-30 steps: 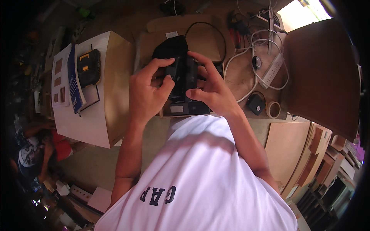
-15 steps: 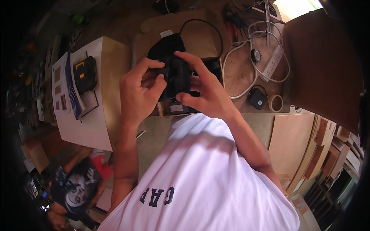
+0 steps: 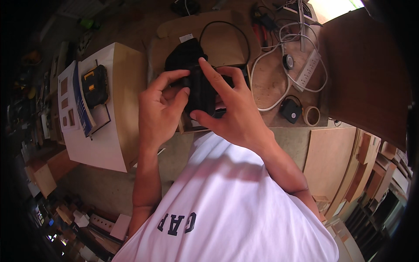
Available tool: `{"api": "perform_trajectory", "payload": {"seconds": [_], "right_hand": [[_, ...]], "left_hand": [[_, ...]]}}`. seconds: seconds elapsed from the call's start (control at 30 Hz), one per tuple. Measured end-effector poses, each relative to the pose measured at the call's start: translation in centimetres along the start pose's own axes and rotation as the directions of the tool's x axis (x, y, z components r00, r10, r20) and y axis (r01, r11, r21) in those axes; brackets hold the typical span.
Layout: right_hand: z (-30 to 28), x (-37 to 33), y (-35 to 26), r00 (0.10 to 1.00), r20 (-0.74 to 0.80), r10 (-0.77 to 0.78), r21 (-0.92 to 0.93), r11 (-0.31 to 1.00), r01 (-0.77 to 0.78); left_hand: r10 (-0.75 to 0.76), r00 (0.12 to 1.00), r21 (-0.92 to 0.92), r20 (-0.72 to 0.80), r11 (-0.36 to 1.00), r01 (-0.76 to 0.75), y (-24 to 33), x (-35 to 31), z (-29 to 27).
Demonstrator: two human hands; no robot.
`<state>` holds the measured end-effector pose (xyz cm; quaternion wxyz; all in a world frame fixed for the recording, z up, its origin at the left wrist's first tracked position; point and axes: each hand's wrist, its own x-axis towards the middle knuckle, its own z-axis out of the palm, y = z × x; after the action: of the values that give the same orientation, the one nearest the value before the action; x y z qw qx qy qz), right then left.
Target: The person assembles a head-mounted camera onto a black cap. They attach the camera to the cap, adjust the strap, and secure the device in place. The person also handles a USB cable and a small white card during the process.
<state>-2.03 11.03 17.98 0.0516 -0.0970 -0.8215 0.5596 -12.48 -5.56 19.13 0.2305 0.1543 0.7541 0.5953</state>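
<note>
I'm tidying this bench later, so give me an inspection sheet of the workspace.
Surface: brown bench, partly covered by an open cardboard box.
Job's things: black device, held over the box; its exact kind is unclear.
Clutter: black adapter beside a tan ring; power strip nearby.
Hands: left hand has its fingers on the device's left side; right hand grips it from the right.
Cables: black cable arcs over the box; white cable loops around the power strip.
Surroundings: yellow-marked black case and blue book on a white-topped stand, left; wood panel, right.
</note>
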Motion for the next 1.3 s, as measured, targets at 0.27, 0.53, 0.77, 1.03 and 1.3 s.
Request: {"api": "perform_trajectory", "payload": {"seconds": [0.27, 0.53, 0.77, 1.03, 1.3], "right_hand": [[-1.0, -0.3, -1.2, 0.999, 0.029, 0.033, -0.204, 0.979, -0.026], [-0.2, -0.5, -1.5, 1.0, -0.012, 0.011, -0.292, 0.956, -0.014], [0.2, -0.2, 0.2, 1.0, 0.002, 0.007, -0.072, 0.997, -0.006], [0.3, 0.5, 1.7, 0.998, 0.004, -0.063, 0.089, 0.994, 0.063], [0.0, 0.7, 1.8, 0.998, 0.016, -0.061, 0.111, 0.992, 0.059]], "left_hand": [[0.007, 1.0, -0.041, 0.014, 0.999, -0.006, -0.4, -0.5, 0.7], [0.065, 0.997, 0.219, -0.048, 0.974, -0.053, -0.2, -0.7, 1.4], [0.109, 0.991, 0.035, -0.072, 0.994, -0.107, -1.1, -0.6, 1.7], [0.118, 0.991, -0.056, -0.063, 0.991, -0.122, -1.4, -0.8, 1.8], [0.062, 0.991, -0.063, -0.115, 0.996, -0.07, -1.3, -0.9, 2.5]]}}
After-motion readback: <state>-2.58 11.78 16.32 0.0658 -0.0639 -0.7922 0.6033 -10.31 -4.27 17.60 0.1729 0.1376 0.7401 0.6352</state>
